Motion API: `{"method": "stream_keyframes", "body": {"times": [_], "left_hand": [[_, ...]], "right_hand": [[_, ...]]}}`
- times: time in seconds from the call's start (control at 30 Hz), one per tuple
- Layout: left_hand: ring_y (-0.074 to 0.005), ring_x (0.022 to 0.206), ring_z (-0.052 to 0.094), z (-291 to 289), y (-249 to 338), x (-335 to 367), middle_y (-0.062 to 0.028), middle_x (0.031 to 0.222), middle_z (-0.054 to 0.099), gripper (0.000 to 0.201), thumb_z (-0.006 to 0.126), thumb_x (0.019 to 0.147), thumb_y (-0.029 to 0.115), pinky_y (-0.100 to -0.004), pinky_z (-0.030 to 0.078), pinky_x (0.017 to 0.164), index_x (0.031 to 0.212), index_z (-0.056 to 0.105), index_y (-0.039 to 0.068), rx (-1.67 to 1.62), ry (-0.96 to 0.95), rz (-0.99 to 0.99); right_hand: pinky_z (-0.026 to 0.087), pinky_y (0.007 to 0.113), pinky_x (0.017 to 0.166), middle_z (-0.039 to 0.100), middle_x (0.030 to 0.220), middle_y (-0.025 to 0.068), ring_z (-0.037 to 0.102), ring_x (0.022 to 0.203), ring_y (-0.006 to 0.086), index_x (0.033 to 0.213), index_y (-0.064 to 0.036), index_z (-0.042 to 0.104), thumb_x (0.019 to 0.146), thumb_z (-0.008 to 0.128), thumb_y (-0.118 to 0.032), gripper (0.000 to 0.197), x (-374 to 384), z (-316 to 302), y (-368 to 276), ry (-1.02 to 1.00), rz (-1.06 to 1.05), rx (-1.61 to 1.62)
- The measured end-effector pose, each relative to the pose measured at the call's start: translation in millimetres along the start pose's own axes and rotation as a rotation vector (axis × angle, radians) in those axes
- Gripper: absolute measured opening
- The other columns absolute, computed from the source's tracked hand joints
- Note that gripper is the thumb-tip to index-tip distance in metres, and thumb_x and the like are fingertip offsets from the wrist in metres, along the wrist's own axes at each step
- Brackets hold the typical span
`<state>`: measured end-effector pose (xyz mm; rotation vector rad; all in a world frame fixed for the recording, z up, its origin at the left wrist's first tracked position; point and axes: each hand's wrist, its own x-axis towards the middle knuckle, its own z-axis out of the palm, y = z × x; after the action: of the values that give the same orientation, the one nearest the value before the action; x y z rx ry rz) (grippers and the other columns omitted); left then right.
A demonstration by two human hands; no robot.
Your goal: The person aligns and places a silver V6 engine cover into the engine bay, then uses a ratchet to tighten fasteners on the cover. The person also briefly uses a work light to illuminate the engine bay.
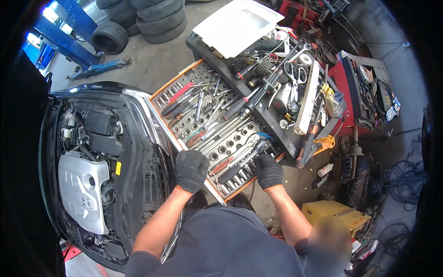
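My left hand (191,171), in a black knit glove with an orange cuff, rests over the front edge of a pulled-out tool drawer (162,121). Its fingers are curled in, and what they close on is hidden. My right hand (269,171), gloved alike, is at the drawer's near side edge, closed, with its fingertips out of sight. Between the hands lie a black-handled ratchet (237,167), a row of long chrome sockets (234,181) and red-handled pliers (221,165). Farther in are more sockets, wrenches and a red-handled tool (181,92).
The tool cart's top (281,134) is heaped with tools, scissors (295,76) and a white tray (237,25). To the left stands a car with its engine bay (85,189) exposed. Stacked tires (161,21) and a blue lift post (69,34) are behind. A yellow case (330,212) sits at right.
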<state>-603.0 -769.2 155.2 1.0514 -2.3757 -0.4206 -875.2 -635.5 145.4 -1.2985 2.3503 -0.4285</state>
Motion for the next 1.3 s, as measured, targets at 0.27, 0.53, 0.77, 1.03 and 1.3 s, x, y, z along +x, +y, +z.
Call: {"method": "stream_keyframes", "body": {"times": [0.27, 0.53, 0.77, 1.03, 1.3], "left_hand": [[-0.0352, 0.088, 0.065, 16.4, 40.4, -3.4, -0.0114, 0.091, 0.069, 0.014, 0.076, 0.082, 0.014, -0.0469, 0.052, 0.081, 0.094, 0.07, 0.009, -0.318, -0.06, 0.076], [-0.0368, 0.087, 0.066, 18.4, 42.0, -1.5, -0.0127, 0.092, 0.07, 0.012, 0.073, 0.087, 0.014, -0.0473, 0.053, 0.078, 0.097, 0.071, 0.006, -0.338, -0.07, 0.033], [-0.0396, 0.095, 0.067, 14.4, -11.9, 40.3, -0.0193, 0.1, 0.07, 0.016, 0.069, 0.091, 0.013, -0.047, 0.053, 0.086, 0.104, 0.071, 0.002, -0.244, 0.209, -0.14], [-0.0357, 0.121, 0.062, -7.0, -96.2, 103.4, -0.0132, 0.135, 0.066, 0.048, 0.064, 0.088, 0.013, -0.0467, 0.052, 0.1, 0.136, 0.067, 0.019, 0.244, -0.088, -0.431], [-0.0284, 0.141, 0.053, -1.3, -106.7, 135.0, -0.0144, 0.139, 0.066, 0.059, 0.062, 0.086, 0.028, -0.0395, 0.045, 0.114, 0.145, 0.063, 0.019, 0.481, -0.434, -0.428]], "right_hand": [[0.057, 0.054, 0.075, 0.072, 0.104, 0.0239, 0.072, 0.09, 0.0429, 0.138, -0.0046, 0.052, 0.087, 0.068, -0.02, 0.056, 16.7, 5.7, -8.9, -0.084, 0.05, -0.113], [0.056, 0.055, 0.077, 0.073, 0.098, 0.0241, 0.072, 0.091, 0.0443, 0.129, -0.0062, 0.057, 0.088, 0.071, -0.028, 0.049, 20.9, 5.6, -5.7, -0.034, -0.001, -0.11], [0.056, 0.055, 0.078, 0.073, 0.095, 0.0225, 0.071, 0.091, 0.0434, 0.119, -0.0079, 0.062, 0.088, 0.073, -0.032, 0.041, 19.0, 4.8, -3.5, 0.002, -0.044, -0.104], [0.056, 0.055, 0.074, 0.072, 0.097, 0.0211, 0.071, 0.087, 0.0415, 0.117, -0.0086, 0.065, 0.091, 0.065, -0.024, 0.03, 13.1, 7.2, 2.3, 0.132, -0.151, -0.055], [0.052, 0.037, 0.071, 0.067, 0.084, 0.0151, 0.065, 0.073, 0.0248, 0.092, -0.0005, 0.065, 0.089, 0.079, -0.011, 0.018, -2.5, 4.3, 5.2, 0.324, -0.13, 0.473]]}}
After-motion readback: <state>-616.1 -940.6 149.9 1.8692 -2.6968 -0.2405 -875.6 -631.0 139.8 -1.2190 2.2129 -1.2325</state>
